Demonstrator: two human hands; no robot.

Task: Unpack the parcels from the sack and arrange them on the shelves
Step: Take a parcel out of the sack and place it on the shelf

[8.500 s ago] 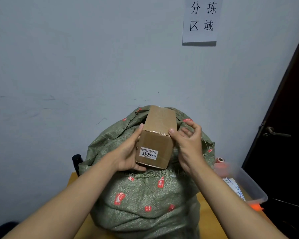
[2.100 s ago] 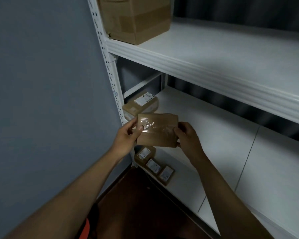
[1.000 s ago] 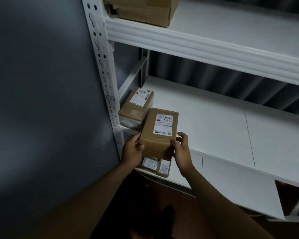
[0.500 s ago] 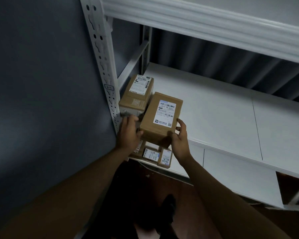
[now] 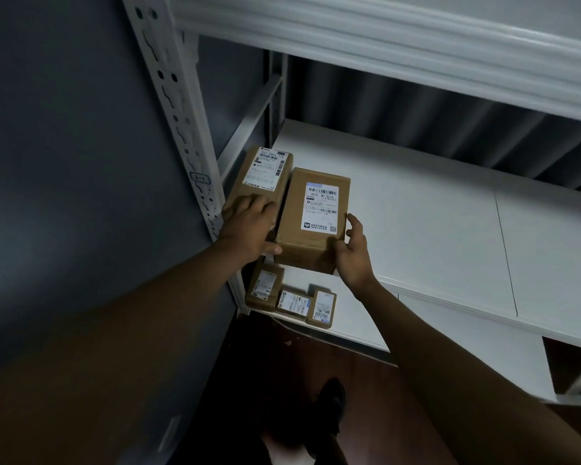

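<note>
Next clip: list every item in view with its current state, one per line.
Right box: flat on the middle shelf, label up, near end past the shelf edge.
Left box: flat on the same shelf, beside the right box.
Three small boxes: in a row on the lower shelf.
Left hand: fingers lying on the left box, thumb at the right box.
Right hand: touching the right box's corner, fingers relaxed.

We count five cardboard parcels, two on the middle shelf (image 5: 416, 213) and three small ones on the lower shelf (image 5: 356, 327), two white shelf boards above those, and two hands.
</note>
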